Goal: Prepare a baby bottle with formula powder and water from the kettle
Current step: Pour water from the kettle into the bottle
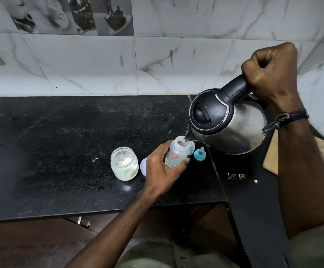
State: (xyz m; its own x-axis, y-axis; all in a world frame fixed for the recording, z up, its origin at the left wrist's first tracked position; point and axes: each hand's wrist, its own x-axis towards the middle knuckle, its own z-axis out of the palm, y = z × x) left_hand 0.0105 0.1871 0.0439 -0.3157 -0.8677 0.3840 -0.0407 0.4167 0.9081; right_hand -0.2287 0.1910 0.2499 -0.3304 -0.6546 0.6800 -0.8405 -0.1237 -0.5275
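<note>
Pouring now: my right hand [271, 74] clenches the heavy kettle [232, 120] handle at right of frame, my left hand [161, 169] wraps the light, tippy bottle [176, 153] mid-body, centre frame.

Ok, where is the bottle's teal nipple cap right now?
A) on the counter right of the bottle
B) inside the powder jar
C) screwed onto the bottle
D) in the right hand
A: the teal nipple cap sits on the counter just right of the open bottle, which the left hand holds under the kettle.
</note>
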